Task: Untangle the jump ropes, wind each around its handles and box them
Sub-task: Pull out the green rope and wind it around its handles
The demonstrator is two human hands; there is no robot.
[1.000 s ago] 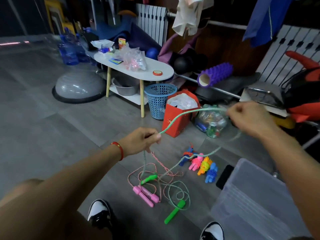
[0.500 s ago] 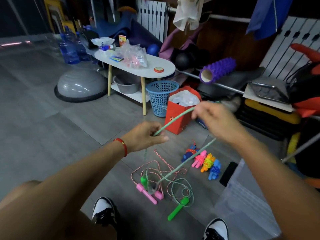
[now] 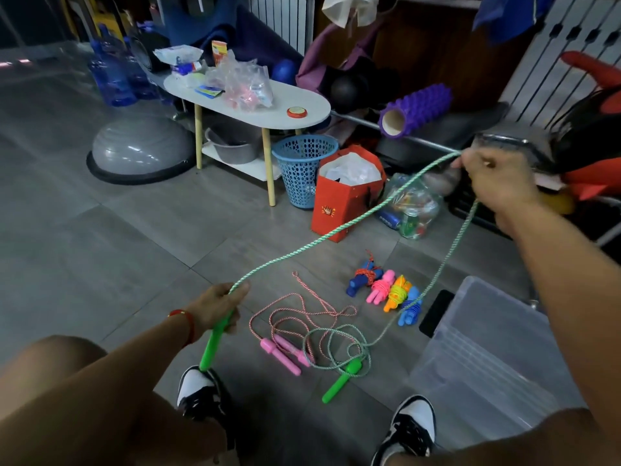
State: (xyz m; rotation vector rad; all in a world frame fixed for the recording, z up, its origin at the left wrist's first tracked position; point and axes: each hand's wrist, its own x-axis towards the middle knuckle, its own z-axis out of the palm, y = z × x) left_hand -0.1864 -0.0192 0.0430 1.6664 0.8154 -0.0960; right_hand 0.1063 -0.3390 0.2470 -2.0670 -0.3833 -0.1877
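Observation:
My left hand grips one green handle of the green jump rope, held above the floor. The rope runs up and right to my right hand, which pinches it high at the right. From there it drops to loops around the other green handle on the floor. A pink-handled rope lies loose beside those loops. Several wound ropes with blue, pink, orange and blue handles lie in a row. A clear plastic box stands at the lower right.
A black phone lies against the box. Behind stand a red bag, a blue basket, a white low table, a grey balance dome and a purple foam roller. My shoes sit at the bottom.
My left hand dropped down and now holds a green handle lifted off the floor. My right hand swung out to the right, drawing the green rope long and clear of the pink one.

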